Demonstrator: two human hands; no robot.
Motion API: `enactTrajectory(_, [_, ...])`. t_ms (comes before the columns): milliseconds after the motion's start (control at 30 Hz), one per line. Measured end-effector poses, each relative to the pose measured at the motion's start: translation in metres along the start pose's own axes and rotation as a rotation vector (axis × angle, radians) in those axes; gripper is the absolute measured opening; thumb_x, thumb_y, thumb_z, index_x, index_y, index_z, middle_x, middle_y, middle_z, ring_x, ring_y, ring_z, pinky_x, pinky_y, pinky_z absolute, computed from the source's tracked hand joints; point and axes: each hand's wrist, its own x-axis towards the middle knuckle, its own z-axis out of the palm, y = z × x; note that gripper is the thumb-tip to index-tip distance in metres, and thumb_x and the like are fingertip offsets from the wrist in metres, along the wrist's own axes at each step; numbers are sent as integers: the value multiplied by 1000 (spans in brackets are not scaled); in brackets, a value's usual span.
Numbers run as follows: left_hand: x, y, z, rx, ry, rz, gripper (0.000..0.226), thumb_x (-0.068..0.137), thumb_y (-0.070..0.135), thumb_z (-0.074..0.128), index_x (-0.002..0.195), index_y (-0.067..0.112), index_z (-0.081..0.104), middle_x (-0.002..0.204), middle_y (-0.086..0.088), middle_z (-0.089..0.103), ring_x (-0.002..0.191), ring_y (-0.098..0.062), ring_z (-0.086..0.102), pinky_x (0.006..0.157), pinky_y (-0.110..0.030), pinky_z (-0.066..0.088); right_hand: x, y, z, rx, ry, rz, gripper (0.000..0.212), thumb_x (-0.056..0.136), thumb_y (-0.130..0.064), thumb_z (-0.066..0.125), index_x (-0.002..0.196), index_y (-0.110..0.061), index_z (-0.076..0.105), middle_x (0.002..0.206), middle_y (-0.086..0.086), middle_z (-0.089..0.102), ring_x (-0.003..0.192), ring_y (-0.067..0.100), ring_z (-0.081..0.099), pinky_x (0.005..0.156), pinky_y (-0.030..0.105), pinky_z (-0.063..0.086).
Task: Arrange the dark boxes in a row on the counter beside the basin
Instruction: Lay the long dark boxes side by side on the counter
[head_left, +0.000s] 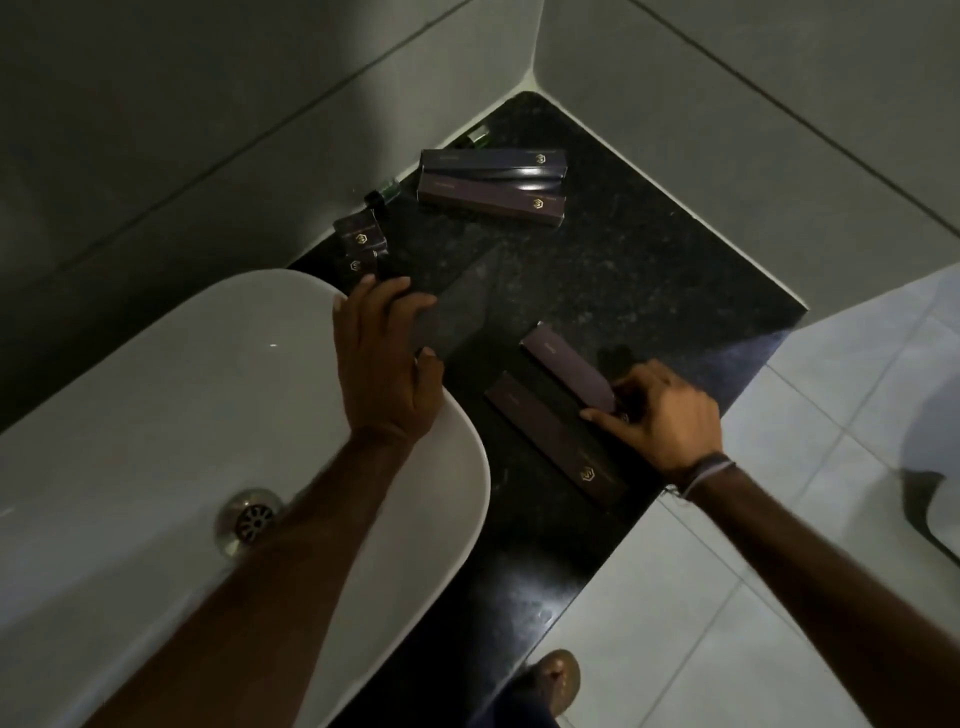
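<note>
Several dark purple boxes with gold logos lie on the black counter (649, 270) right of the white basin (182, 395). Two long boxes (493, 163) (491, 200) lie side by side near the back wall. Two small boxes (358, 236) (357, 264) stand by the basin's far rim. My left hand (384, 364) reaches over the basin rim, its fingers curled on a blurred dark box (457, 306). My right hand (665, 415) pinches the near end of a long box (566, 364). Another long box (550, 441) lies parallel just in front of it.
Two small green bottles (478, 136) (387, 187) stand against the back wall. Grey tiled walls meet in the corner behind the counter. The basin drain (249, 519) shows under my left forearm. Pale floor tiles (753, 597) and my foot (550, 680) lie below the counter's right edge.
</note>
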Motion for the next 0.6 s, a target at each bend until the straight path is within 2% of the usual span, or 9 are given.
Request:
enactTrajectory(100, [-1,-3,1,11,12,22,49,83,30,44,126,12,60,140,-11,55,142,-36,39,112,-62,31,-18,-1,7,29,35,27,53,77,-78,56,100,-31,60,97,-10,55,74,7,57,55,27,54])
enactTrajectory(200, [-1,-4,2,28,10,18,48,84,30,43,126,13,60,141,-10,55,143,-35,38,115,-62,29,-24,0,8,57,58,35,53,77,-77,59,99,-29,62,95,-9,56,72,8,58,54,24,51])
enactTrajectory(333, [-1,-3,2,40,13,20,48,87,32,41,125,12,61,140,-11,56,142,-36,39,117,-61,26,-25,0,8,56,61,32,52,77,-74,62,101,-27,62,96,-8,57,73,9,58,55,25,52])
enactTrajectory(500, [-2,0,0,40,19,15,48,86,31,42,124,11,62,140,-11,56,143,-34,38,124,-54,18,-22,1,7,46,46,27,55,78,-75,60,104,-27,63,97,-7,57,75,9,58,57,27,54])
enactTrajectory(600, [0,1,-1,30,24,11,50,85,31,41,124,8,63,139,-13,56,143,-35,39,123,-54,20,-21,1,7,44,28,19,56,78,-75,59,105,-26,63,99,-7,58,76,10,59,58,27,54])
